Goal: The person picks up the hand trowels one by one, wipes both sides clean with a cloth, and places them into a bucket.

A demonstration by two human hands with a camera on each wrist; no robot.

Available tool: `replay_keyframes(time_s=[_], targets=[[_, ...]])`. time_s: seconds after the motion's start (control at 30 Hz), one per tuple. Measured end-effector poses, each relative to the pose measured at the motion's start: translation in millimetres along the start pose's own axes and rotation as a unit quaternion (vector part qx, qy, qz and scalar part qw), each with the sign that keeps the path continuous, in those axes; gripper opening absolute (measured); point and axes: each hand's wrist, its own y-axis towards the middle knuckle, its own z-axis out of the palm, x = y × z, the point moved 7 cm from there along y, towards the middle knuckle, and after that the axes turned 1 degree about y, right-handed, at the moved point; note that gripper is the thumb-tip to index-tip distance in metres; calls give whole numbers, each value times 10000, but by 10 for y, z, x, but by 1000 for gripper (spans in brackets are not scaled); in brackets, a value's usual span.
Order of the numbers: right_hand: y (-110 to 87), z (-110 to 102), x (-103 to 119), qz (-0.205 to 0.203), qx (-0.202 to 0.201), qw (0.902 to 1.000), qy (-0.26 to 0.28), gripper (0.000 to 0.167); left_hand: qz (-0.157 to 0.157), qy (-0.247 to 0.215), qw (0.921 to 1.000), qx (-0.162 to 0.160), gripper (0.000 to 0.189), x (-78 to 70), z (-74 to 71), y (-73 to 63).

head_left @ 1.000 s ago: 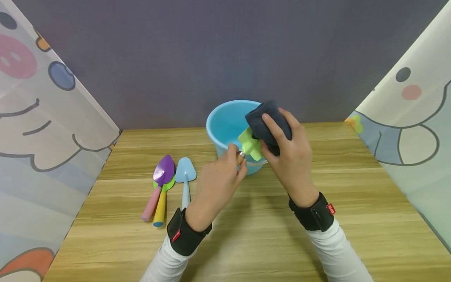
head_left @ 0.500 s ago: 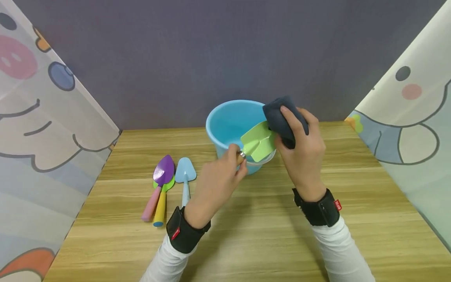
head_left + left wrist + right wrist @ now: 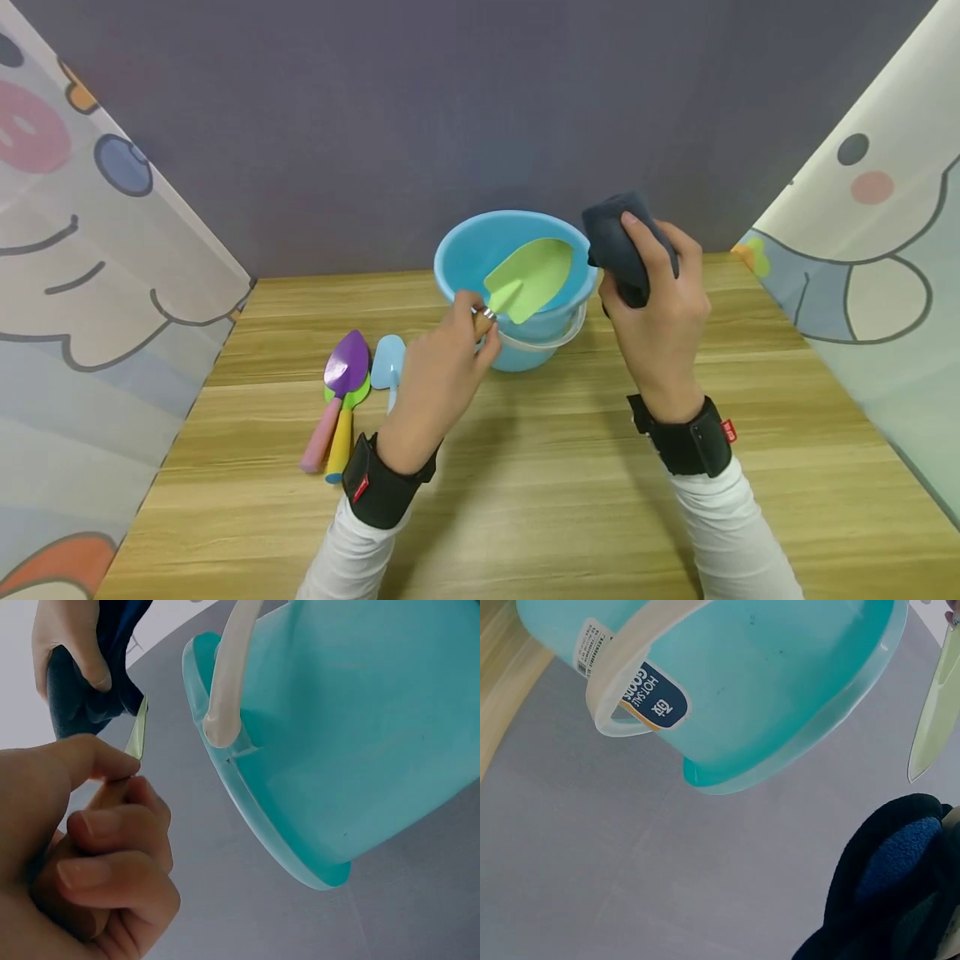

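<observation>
Hands apart from each other, both full. Head view: left hand (image 3: 438, 367) with fingers and thumb curled round the wooden handle (image 3: 483, 322) of a green trowel (image 3: 534, 277); right hand (image 3: 663, 317) clutching a dark cloth (image 3: 622, 250), thumb below, fingers over the top. Looks like a wiping step, judging by cloth and blade held up side by side; at this instant a gap between them, so no rubbing. To wipe, would call for cloth brought leftward onto the blade, with firm hold on the handle against the push. Cleanness of blade: cannot tell. Trowel tilted, blade pointing away and rightward, in line with the mouth of a blue bucket (image 3: 521, 358); height relative to rim unclear. Left forearm slanting from lower left, back of hand upward; right forearm from lower right, leaning inward. On the table (image 3: 570, 500), left of the hands: purple trowel (image 3: 348, 362), yellow-handled trowel (image 3: 340, 442) partly beneath it, light blue trowel (image 3: 387, 362) just beside, lower part hidden.

Left wrist view: fingers bent round the handle; blade nearly edge-on, tip overlapping the cloth in line of sight only.

Right wrist view: blade near the cloth, not touching. Blue patch visible on the cloth. Bucket apart from both, with white bail (image 3: 607, 679) and printed sticker (image 3: 660, 697).
</observation>
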Motion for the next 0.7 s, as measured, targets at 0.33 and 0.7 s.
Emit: replay_keyframes(time_s=[0.33, 0.7], targets=[[9, -72, 50, 115, -465, 9968, 634, 49, -289, 3, 9996, -28, 34, 57, -43, -1], [13, -194, 263, 69, -998, 9847, 1425, 44, -220, -44, 9993, -296, 29, 98, -80, 19]])
